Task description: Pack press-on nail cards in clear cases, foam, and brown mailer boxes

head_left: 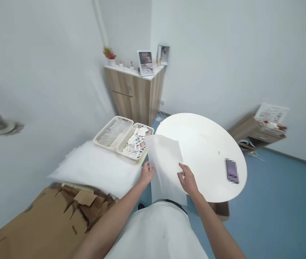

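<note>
A thin, slightly see-through white sheet [166, 169] hangs in front of my body, its upper part at the left edge of the round white table. I cannot tell whether it is a single layer or a flat bag. My left hand [147, 174] pinches its left edge between thumb and fingers. At the right side of the sheet is my right hand [188, 178], thumb and fingers apart and holding nothing. To the left lies a pile of similar white sheets [99, 167], close to my left forearm.
The round table [209, 144] bears a pixelated purple item [232, 171]. Left are a basket of printed packets [136, 142] and a basket with clear plastic [113, 132]. A carton of torn cardboard [39, 216] stands lower left, a wooden cabinet [133, 91] in the corner.
</note>
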### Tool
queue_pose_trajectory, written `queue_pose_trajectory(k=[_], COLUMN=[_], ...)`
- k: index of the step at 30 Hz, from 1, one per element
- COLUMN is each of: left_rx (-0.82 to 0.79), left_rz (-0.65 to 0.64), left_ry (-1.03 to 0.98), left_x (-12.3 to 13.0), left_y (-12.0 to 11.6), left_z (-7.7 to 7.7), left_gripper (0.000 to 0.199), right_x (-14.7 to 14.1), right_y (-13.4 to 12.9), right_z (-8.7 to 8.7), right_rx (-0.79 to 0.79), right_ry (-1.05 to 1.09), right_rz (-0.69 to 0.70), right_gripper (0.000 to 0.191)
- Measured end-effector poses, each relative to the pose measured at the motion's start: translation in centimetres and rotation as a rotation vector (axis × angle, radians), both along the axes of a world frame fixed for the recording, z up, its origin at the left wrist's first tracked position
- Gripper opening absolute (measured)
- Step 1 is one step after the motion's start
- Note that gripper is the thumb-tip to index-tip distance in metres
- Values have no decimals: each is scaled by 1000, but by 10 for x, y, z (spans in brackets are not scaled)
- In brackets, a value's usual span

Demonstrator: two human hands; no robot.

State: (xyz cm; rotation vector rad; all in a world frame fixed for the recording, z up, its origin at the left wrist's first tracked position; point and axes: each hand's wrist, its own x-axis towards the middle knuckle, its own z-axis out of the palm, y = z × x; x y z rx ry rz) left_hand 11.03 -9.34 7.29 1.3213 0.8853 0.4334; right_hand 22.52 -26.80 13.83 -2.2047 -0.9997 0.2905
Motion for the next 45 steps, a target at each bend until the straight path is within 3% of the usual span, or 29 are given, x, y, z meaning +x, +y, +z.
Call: queue_pose_trajectory(k=[6, 11, 14, 19, 28, 32, 36, 40, 42, 45], left_rx=[213, 324, 341, 359, 395, 443, 463, 700, 820, 870], left_rz=[-298, -485, -514, -527, -491, -477, -458, -443, -558, -824], left_ry=[49, 131, 168, 215, 392, 490, 530, 534, 536, 526], left_x=[57, 94, 112, 135, 176, 188, 195, 190, 181, 165], left_y=[-30, -50, -62, -76, -76, -74, -78, -86, -90, -93], left_z=[9, 22, 21, 4, -24, -33, -37, -35, -30, -21], left_gripper=[59, 57, 58, 58, 63, 66, 65, 58, 49, 35], right_x=[28, 59, 82, 115, 156, 161, 160, 155, 151, 146], right_y=[-72, -102, -110, -119, -134, -132, -129, -129, -130, -134], right_z=[-15, -24, -28, -41, -91, -106, -111, -108, -107, -106], right_rx=[-136, -183, -184, -171, -295, -360, -426, -442, -426, -433], right_ry=[94, 147, 177, 249, 302, 261, 171, 76, 51, 40], right_rz=[-39, -2, 15, 36, -130, -122, -148, -182, -109, -3], right_gripper=[53, 59, 59, 60, 61, 64, 64, 64, 58, 50])
